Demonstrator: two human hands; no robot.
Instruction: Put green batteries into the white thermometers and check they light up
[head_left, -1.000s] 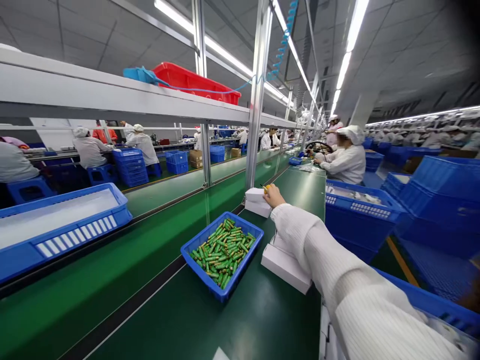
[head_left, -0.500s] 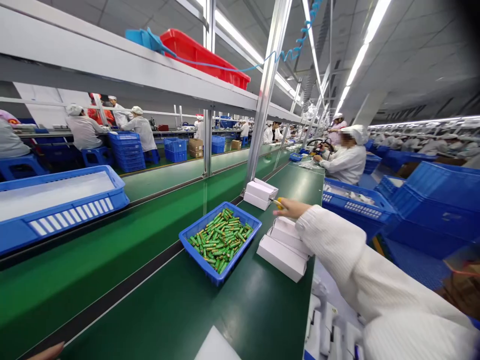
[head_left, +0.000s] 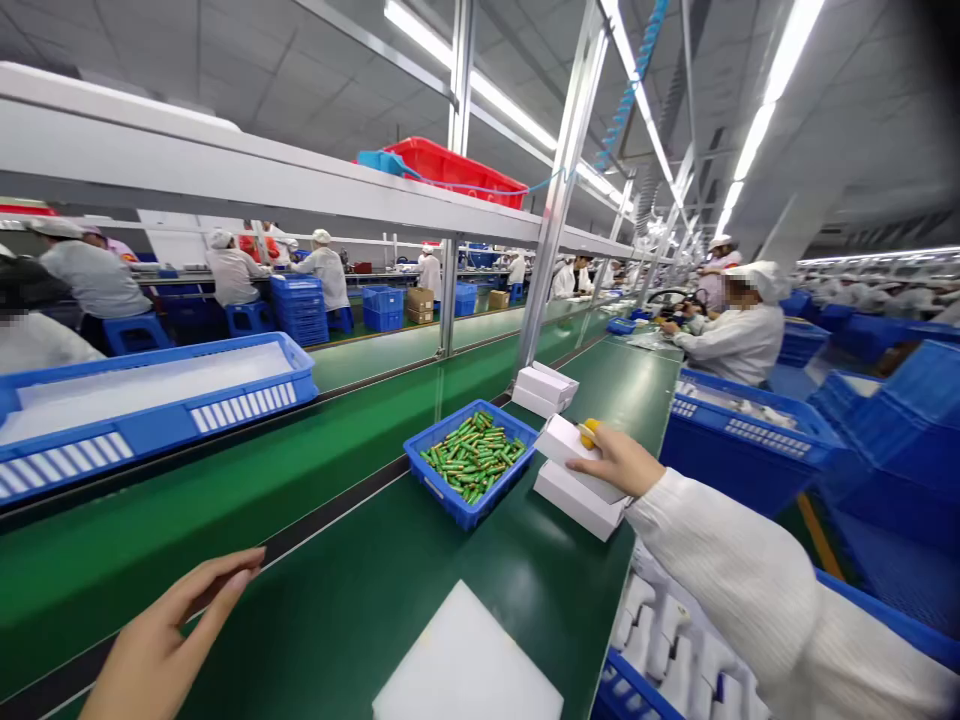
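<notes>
My right hand (head_left: pixel 616 462) rests on the top white box (head_left: pixel 571 447) of a small stack (head_left: pixel 579 495) on the green bench, fingers curled on the box and a small yellow object (head_left: pixel 589 431) pinched against it. Left of the stack sits a blue tray of green cells (head_left: pixel 472 459). Two more white boxes (head_left: pixel 546 388) lie stacked farther along. My left hand (head_left: pixel 169 630) hovers low over the bench's near left with its fingers stretched out, holding nothing. A white foam pad (head_left: pixel 465 665) lies at the near edge.
A green conveyor belt (head_left: pixel 225 470) runs along the left with a long blue crate (head_left: pixel 142 410) on it. Blue crates (head_left: pixel 750 440) stand to the right, one below me holding white parts (head_left: pixel 667 650). A seated worker in white (head_left: pixel 739 325) works ahead. An overhead shelf carries a red bin (head_left: pixel 450 170).
My right hand drew back from the far pair of boxes to the nearer stack and now grips its top box. My left hand has come into view at the lower left.
</notes>
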